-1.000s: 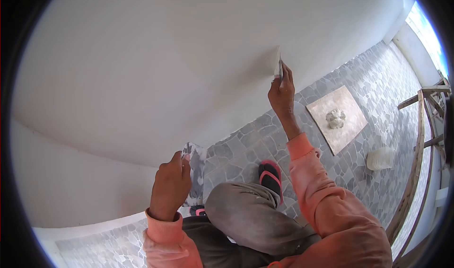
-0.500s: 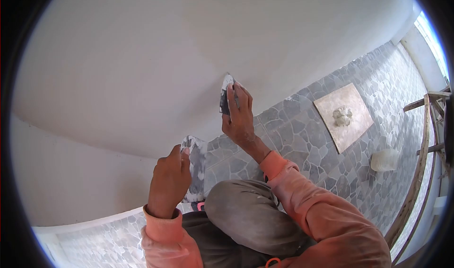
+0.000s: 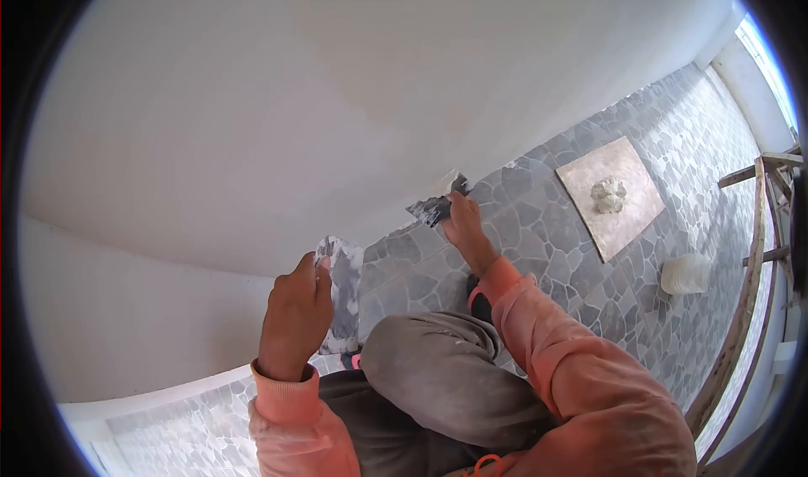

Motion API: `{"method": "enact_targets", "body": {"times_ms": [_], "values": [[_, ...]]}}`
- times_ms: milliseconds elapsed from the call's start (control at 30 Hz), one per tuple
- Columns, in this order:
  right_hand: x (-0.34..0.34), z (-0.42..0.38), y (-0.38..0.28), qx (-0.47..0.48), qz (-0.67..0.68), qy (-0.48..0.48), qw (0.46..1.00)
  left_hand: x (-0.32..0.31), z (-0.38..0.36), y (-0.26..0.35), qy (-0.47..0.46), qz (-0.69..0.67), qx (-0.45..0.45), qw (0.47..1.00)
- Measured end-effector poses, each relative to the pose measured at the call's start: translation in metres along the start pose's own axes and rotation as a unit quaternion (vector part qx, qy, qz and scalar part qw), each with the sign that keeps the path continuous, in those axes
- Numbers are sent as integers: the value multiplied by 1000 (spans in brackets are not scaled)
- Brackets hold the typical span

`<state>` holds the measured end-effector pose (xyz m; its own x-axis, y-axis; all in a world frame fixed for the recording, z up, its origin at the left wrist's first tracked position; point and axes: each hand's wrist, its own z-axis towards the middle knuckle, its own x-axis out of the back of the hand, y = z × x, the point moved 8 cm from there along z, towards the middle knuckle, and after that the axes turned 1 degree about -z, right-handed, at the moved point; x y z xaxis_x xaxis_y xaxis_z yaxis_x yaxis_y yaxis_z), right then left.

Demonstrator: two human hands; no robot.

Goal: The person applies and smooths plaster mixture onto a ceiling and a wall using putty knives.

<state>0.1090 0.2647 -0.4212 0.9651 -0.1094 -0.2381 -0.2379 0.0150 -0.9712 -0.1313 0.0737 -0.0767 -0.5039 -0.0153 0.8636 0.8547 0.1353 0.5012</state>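
Observation:
My left hand (image 3: pixel 295 313) is closed on a flat rectangular plastering blade (image 3: pixel 342 296), smeared with white and grey putty and held upright in front of the wall. In my right hand (image 3: pixel 463 224) is a putty knife (image 3: pixel 436 205) with a wide dark blade, white paste along its edges. That blade sits low, right by the foot of the curved white wall (image 3: pixel 252 123), where the wall meets the stone floor. A slightly darker, beige patch (image 3: pixel 387 64) shows on the wall above.
Right of my hands, a square board (image 3: pixel 581 178) with a lump of grey paste (image 3: pixel 608 196) lies on the stone-patterned floor (image 3: pixel 539 258). Beyond it stands a whitish tub (image 3: pixel 685 274). Wooden framing (image 3: pixel 741 342) lines the far right. My bent knee (image 3: pixel 446 367) is just below my hands.
My right hand has come away from the wall face, down and to the right, turning the putty knife so its blade lies sideways. My left hand has shifted only slightly.

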Motion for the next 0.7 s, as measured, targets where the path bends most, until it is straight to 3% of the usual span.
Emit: {"method": "enact_targets", "body": {"times_ms": [100, 167, 200, 233, 433, 500, 533, 600, 633, 700], "values": [[-27, 16, -22, 168, -223, -73, 957, 1, -1, 0, 9, 10, -17, 1000], [-38, 15, -63, 86, -129, -51, 987, 0, 0, 0, 15, 11, -29, 999], [-53, 3, -95, -41, 32, -20, 998, -1, 1, -2, 11, 7, -27, 1000], [-66, -13, -109, -170, 191, 14, 967, -2, 0, -3, 5, 2, -24, 1000], [-94, -9, -200, -185, 162, -55, 968, 1, -1, -5, 12, -12, -10, 1000], [-100, 4, -226, -119, 32, -88, 988, 0, -1, -5, -1, -4, -9, 1000], [-105, 10, -241, -39, -85, -143, 985, 0, 0, -5, -6, 1, -9, 1000], [-113, 14, -272, 153, -309, -189, 919, -2, 1, -6, 7, 5, -27, 1000], [-109, 43, -245, 74, -187, -178, 963, -1, 0, -6, 13, 7, -36, 999], [-116, 69, -235, -29, -44, -159, 986, 0, 1, -5, 9, 4, -32, 999]]}}
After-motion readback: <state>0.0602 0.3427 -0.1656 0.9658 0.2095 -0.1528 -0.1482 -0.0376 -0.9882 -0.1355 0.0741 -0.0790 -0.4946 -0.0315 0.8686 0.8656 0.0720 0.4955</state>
